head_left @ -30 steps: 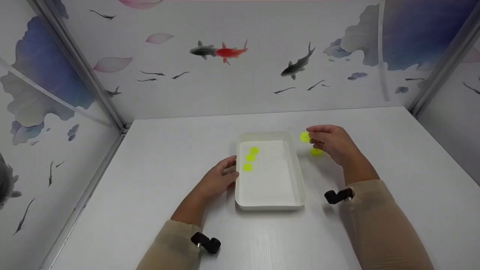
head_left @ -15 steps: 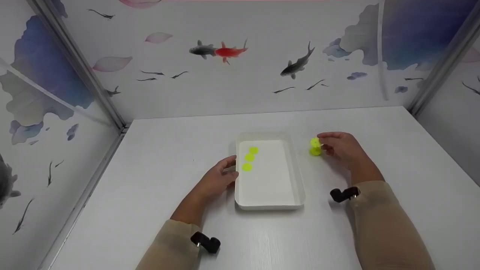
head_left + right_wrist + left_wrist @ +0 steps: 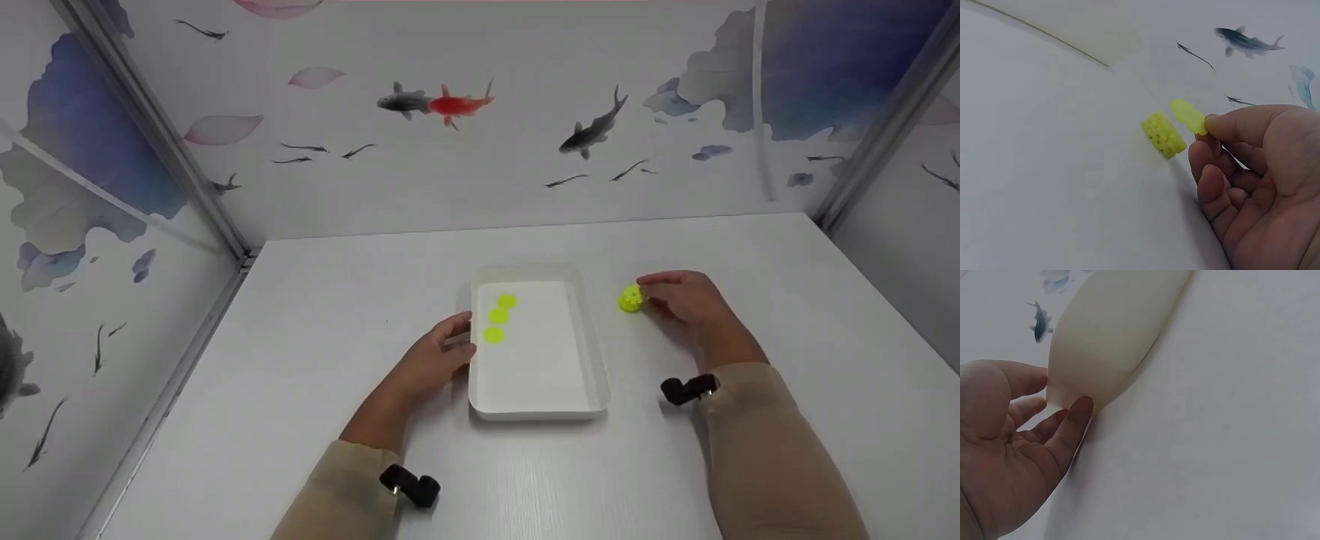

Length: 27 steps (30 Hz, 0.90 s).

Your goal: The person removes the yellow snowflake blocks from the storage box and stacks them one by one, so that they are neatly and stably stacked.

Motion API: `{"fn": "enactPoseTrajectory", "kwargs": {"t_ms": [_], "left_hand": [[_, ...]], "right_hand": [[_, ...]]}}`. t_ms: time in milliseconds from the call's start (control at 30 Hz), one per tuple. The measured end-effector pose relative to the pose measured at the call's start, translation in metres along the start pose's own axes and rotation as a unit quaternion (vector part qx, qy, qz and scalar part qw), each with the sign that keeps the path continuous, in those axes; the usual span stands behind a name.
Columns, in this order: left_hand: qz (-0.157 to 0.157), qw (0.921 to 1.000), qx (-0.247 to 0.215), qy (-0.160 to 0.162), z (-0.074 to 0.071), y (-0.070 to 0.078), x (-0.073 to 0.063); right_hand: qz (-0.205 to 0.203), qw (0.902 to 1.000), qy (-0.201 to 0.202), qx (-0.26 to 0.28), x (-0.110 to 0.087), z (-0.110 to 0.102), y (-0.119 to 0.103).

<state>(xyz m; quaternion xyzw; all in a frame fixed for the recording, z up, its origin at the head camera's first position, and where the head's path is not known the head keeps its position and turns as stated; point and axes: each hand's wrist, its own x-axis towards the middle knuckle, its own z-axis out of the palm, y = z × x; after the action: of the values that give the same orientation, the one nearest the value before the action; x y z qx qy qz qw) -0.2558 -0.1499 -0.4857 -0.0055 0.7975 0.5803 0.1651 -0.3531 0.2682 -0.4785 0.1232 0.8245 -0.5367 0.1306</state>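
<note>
My right hand [image 3: 682, 296] pinches a thin yellow notched disc [image 3: 1189, 116] between thumb and fingertips, seen closely in the right wrist view. Just below it, a short stack of similar yellow notched discs [image 3: 1162, 135] stands on the table, apart from the held disc. The white rectangular tray [image 3: 538, 412] lies to the left of that stack. Three yellow discs [image 3: 499, 316] rest inside it in a slanting row near its left wall. Against the outside of that wall, my left hand [image 3: 435, 360] touches the tray with its fingertips, thumb and fingers spread apart.
Beneath everything is a white table [image 3: 337, 300], bounded behind by a wall panel [image 3: 495, 180] painted with fish. Metal posts [image 3: 165, 135] stand at the corners. A black wrist camera [image 3: 411, 486] is worn on each sleeve.
My right hand has moved right and down with the disc, from beside the tray to just over the stack. The left hand and tray stay put.
</note>
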Motion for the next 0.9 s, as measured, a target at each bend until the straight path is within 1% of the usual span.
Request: {"fn": "enactPoseTrajectory", "kwargs": {"t_ms": [100,267,433,700,900], "left_hand": [[0.004,1.0000,0.002,-0.002,0.0001,0.0005,-0.0009],[0.000,1.0000,0.002,-0.002,-0.0004,0.0012,-0.0015],[-0.004,1.0000,-0.004,-0.001,-0.0005,0.0010,-0.0010],[-0.014,0.9999,-0.003,0.003,0.0001,0.0005,0.0001],[-0.006,1.0000,-0.003,0.002,-0.0003,0.0008,0.0013]], "right_hand": [[0.006,1.0000,0.004,0.000,0.0010,0.0017,0.0004],[0.007,0.9999,0.013,-0.002,0.0023,0.0038,0.0009],[0.010,0.9999,0.012,0.005,0.0006,0.0053,-0.0002],[0.004,0.9999,0.010,-0.005,0.0020,0.0050,0.0016],[0.008,0.9999,0.015,-0.001,0.0023,0.0050,0.0012]]}}
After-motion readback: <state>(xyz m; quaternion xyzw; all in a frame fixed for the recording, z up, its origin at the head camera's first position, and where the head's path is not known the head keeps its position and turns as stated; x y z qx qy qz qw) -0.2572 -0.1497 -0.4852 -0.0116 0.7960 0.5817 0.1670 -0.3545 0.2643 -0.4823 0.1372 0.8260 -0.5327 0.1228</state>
